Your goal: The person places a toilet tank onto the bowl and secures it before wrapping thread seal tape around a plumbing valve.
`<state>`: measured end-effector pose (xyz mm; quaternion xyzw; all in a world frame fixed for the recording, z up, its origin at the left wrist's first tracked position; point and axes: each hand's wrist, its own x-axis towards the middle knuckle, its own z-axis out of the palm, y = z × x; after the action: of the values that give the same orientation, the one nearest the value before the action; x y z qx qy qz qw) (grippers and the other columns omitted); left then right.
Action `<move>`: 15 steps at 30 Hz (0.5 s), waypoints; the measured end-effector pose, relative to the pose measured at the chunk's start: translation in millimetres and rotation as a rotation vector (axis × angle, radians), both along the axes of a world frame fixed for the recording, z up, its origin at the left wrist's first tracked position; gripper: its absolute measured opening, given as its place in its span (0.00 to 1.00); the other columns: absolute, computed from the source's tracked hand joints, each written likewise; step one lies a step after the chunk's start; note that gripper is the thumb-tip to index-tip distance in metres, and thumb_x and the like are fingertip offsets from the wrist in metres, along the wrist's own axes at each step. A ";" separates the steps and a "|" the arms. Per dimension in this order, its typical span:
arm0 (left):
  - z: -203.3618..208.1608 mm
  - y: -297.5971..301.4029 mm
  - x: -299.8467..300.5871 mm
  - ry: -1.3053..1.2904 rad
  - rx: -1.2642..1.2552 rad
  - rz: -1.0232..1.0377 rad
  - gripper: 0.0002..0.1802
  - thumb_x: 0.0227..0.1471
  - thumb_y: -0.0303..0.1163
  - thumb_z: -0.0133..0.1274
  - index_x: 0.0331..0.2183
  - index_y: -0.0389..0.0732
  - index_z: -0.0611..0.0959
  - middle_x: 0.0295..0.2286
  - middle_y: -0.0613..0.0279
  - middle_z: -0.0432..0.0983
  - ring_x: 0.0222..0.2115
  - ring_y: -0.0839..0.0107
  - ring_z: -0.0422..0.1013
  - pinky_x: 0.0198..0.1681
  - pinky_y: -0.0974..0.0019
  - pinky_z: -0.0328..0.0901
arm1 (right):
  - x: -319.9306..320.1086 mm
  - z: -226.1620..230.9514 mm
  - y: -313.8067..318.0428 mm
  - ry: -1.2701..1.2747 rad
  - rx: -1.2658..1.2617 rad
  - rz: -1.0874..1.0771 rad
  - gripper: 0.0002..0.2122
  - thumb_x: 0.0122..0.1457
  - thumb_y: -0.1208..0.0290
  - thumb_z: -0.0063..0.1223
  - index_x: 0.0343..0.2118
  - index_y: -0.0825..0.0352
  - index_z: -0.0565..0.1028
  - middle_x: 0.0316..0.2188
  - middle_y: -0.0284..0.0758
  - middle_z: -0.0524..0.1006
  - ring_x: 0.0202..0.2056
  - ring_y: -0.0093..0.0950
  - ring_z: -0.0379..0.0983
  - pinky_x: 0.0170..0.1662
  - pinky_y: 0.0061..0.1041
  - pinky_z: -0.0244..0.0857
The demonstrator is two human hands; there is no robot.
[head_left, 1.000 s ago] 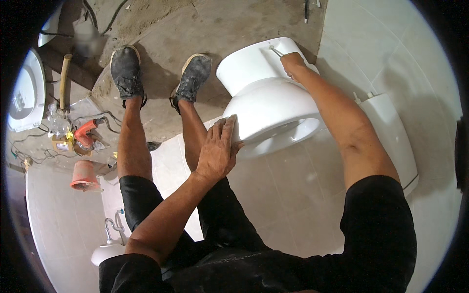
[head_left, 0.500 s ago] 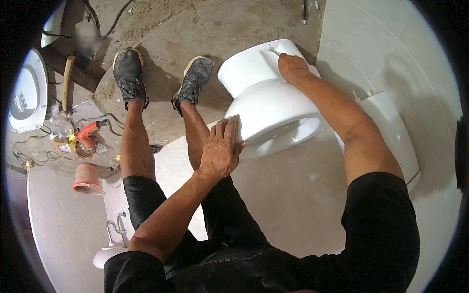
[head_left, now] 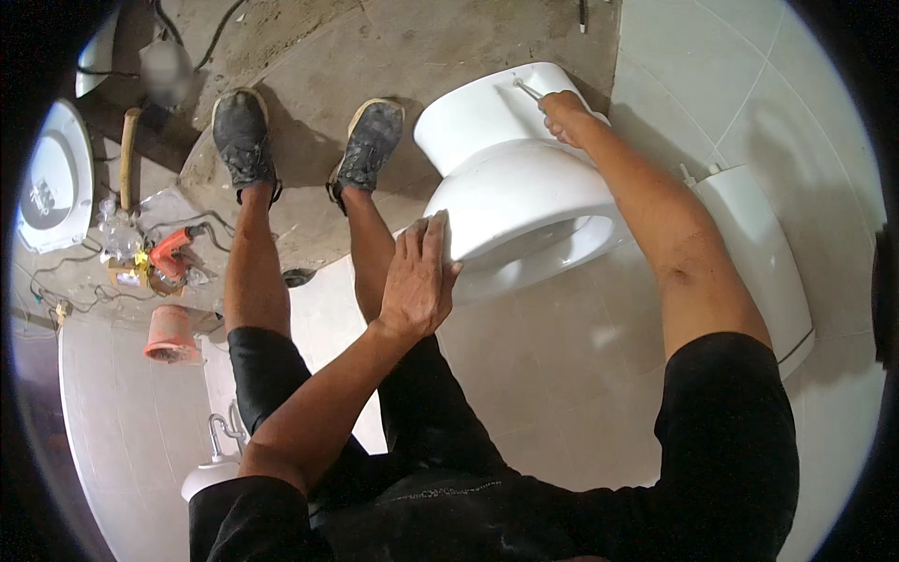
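Left hand (head_left: 419, 281) flat on toilet bowl (head_left: 524, 201) rim; right hand (head_left: 565, 112) grips its far edge.

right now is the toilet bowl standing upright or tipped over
Tipped. The toilet bowl lies on its side on the floor, its open rim facing sideways. The left hand rests flat on its rim; the right hand is at its far end.

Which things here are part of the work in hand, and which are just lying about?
In hand: white toilet bowl, left hand flat on its rim, right hand at its rear, thin tool.
Lying about: orange drill, toilet seat lid, hammer, terracotta pot, tap.
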<state>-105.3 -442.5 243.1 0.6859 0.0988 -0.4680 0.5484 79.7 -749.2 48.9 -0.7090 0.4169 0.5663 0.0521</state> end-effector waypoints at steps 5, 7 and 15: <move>0.4 0.8 -0.8 -0.027 0.027 -0.052 0.36 0.60 0.35 0.49 0.63 0.31 0.55 0.53 0.31 0.58 0.52 0.38 0.59 0.59 0.43 0.55 | 5.4 23.5 30.7 0.068 0.226 0.994 0.11 0.57 0.72 0.47 0.35 0.74 0.79 0.34 0.48 0.81 0.34 0.40 0.81 0.39 0.39 0.74; -2.5 4.7 3.9 -0.033 0.019 -0.041 0.36 0.60 0.35 0.49 0.63 0.32 0.55 0.53 0.31 0.58 0.52 0.38 0.59 0.59 0.43 0.55 | 6.8 26.4 34.9 0.136 0.283 1.241 0.13 0.61 0.73 0.45 0.41 0.72 0.80 0.43 0.45 0.81 0.45 0.41 0.79 0.49 0.39 0.72; -4.0 3.1 -5.2 -0.004 0.018 -0.039 0.35 0.64 0.44 0.41 0.64 0.33 0.54 0.55 0.29 0.57 0.55 0.37 0.58 0.61 0.39 0.53 | 4.5 25.2 53.9 0.192 0.206 0.982 0.16 0.61 0.70 0.42 0.45 0.71 0.78 0.45 0.48 0.79 0.48 0.43 0.77 0.50 0.41 0.70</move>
<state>-110.5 -439.3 239.1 0.6934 0.0885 -0.4766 0.5332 84.2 -695.3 74.1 -0.7574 -0.0206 0.6247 -0.1891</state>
